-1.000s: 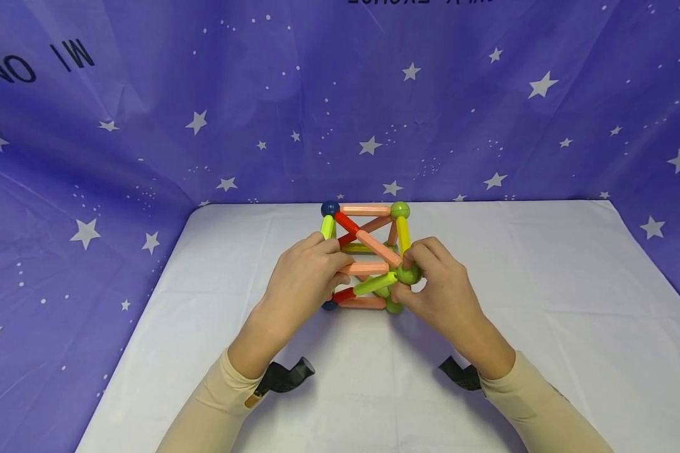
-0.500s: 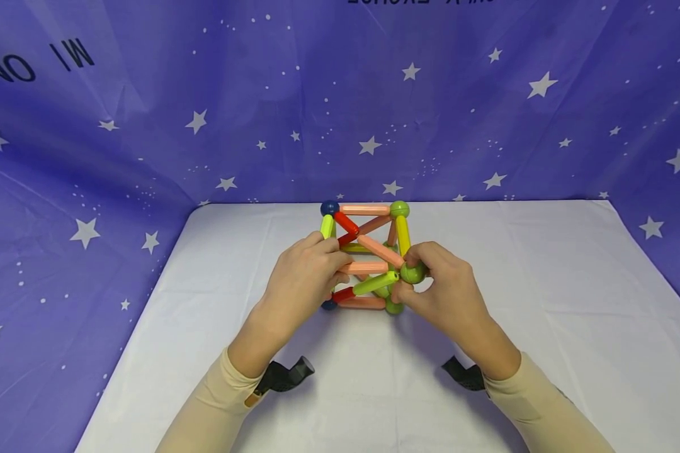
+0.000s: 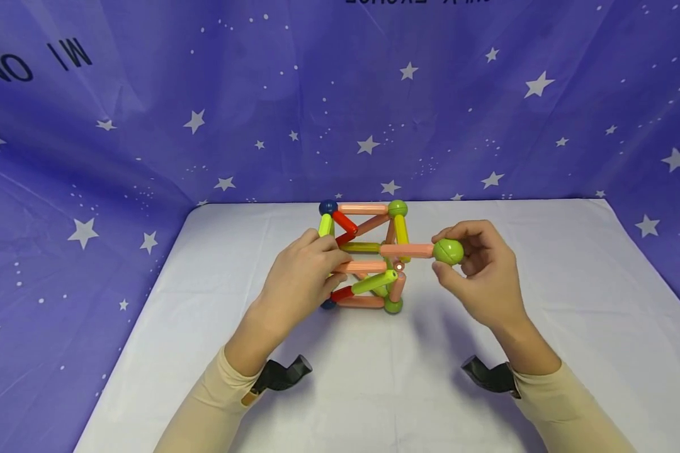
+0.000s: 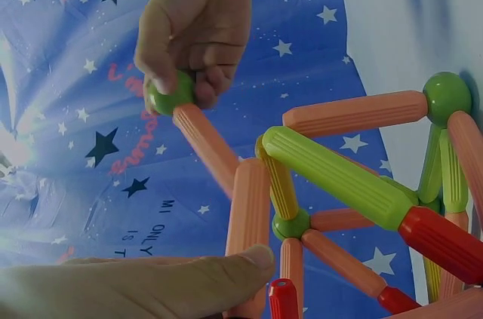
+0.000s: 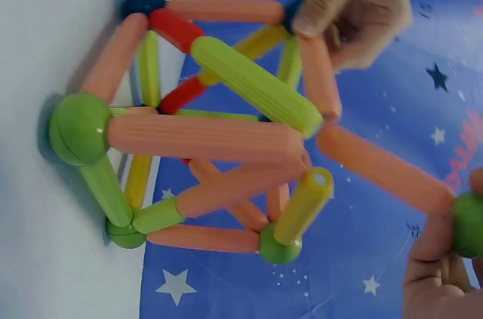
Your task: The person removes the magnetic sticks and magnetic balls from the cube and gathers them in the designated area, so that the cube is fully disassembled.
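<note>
A boxy frame (image 3: 364,209) of magnetic rods and balls stands on the white cloth in front of me. My left hand (image 3: 297,280) grips its near upper left corner, with the thumb over a dark blue ball (image 5: 290,13) and along a salmon rod (image 4: 249,206). To the right, my right hand (image 3: 484,270) pinches a green ball (image 3: 449,251) between thumb and fingers. From that ball a second salmon rod (image 3: 407,251) points left toward the frame. Loose ends of a yellow rod (image 5: 306,206) and a light green rod (image 3: 374,282) stick out at the frame's right corner.
The white-covered table (image 3: 572,302) extends around the frame on all sides. Behind it hangs a purple star-printed cloth (image 3: 368,107). A black wrist mount (image 3: 286,375) juts inward at the left sleeve, and another black mount (image 3: 487,375) at the right.
My right hand has moved right and slightly up, pulling the green ball and its salmon rod off the frame's corner and the red rod. My left hand stays in place.
</note>
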Tool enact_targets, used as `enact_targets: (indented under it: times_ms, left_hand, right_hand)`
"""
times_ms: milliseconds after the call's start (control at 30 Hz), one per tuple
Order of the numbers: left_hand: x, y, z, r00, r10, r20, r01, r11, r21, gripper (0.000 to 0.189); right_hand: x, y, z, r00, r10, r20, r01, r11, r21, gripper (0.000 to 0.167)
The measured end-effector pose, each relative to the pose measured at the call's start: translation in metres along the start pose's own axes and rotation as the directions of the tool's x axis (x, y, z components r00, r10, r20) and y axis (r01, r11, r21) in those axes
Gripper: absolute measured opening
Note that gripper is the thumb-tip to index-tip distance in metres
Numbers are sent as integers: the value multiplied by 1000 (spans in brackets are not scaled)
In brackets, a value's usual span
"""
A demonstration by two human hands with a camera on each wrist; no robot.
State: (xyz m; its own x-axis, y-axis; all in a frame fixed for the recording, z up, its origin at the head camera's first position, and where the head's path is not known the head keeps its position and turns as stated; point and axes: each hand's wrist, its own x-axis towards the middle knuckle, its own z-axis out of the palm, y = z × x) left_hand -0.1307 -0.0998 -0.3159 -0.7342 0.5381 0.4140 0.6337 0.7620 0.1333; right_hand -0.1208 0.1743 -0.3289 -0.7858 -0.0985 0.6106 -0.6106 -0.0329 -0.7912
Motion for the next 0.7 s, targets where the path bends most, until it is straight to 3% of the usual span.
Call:
enact_targets:
  times_ms: [67,167,233,300,367,433,533,700]
  left_hand:
    - [-1,-1,-1,1000,0,4,0,1000,-9,23]
    - [-1,-2,-1,1000,2,5,-2,1000,-22,22]
    - [-1,-2,-2,1000,1,4,-1,999,-32,22]
    - [-2,-2,-2,1000,1,6,-1,999,-37,22]
    - [-2,-2,-2,1000,0,9,0,999,-40,22]
    - [-2,-2,-2,1000,-3,11,3,999,-45,23]
    - [-1,-2,-2,1000,-7,13,7,999,-44,23]
    - [0,-1,-2,1000,-5,17,5,999,-38,23]
  right_hand:
    - [2,-1,-4,999,7,-35,0,983,185,40]
    - [4,-3,-10,996,49,-77,-11,906,423,39]
    - [6,-2,-14,992,89,-88,-29,849,528,38]
    - [6,0,-19,989,120,-84,-52,821,569,37]
    - [7,2,-24,988,142,-65,-84,834,545,35]
    - [8,5,-28,987,155,-36,-120,873,472,35]
    - [10,13,-33,984,173,52,-179,905,386,38]
    - [13,28,-41,946,300,126,-323,910,260,40]
